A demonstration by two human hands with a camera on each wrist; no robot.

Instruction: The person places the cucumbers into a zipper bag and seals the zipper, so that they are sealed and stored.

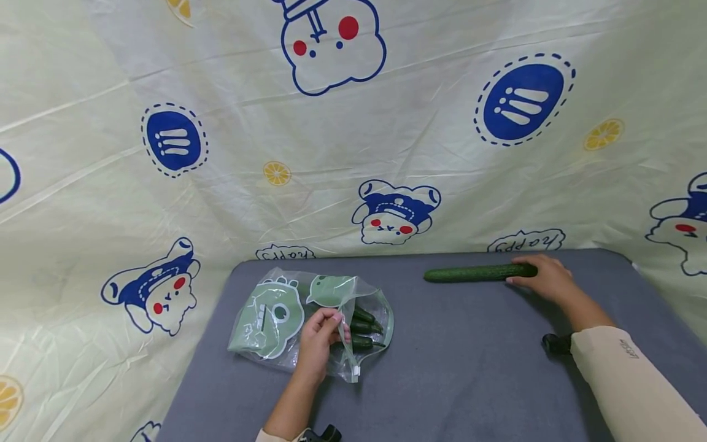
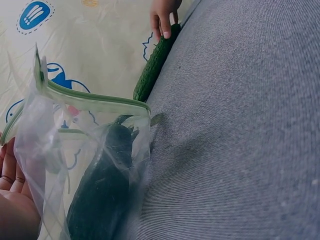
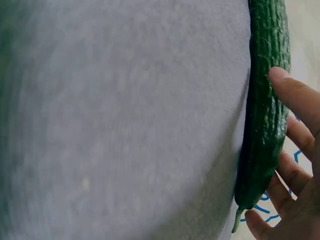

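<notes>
A long green cucumber (image 1: 469, 273) lies near the far edge of the table. At its right end my right hand (image 1: 544, 279) holds it; in the right wrist view the thumb (image 3: 295, 95) rests on the bumpy skin, with the other fingers along its far side. On the left lies a clear zip bag (image 1: 276, 319) with pale green cartoon prints. My left hand (image 1: 317, 341) pinches the bag near its mouth, whose green zip strip (image 2: 95, 102) stands raised and parted in the left wrist view. Several dark green vegetables with stems (image 1: 361, 328) are inside the bag.
A grey cloth (image 1: 442, 374) covers the table. Behind it hangs a pale curtain (image 1: 232, 202) with blue cartoon prints and orange slices, meeting the table's far edge close behind the cucumber. A white zip slider (image 1: 356, 371) sits at the bag's near corner.
</notes>
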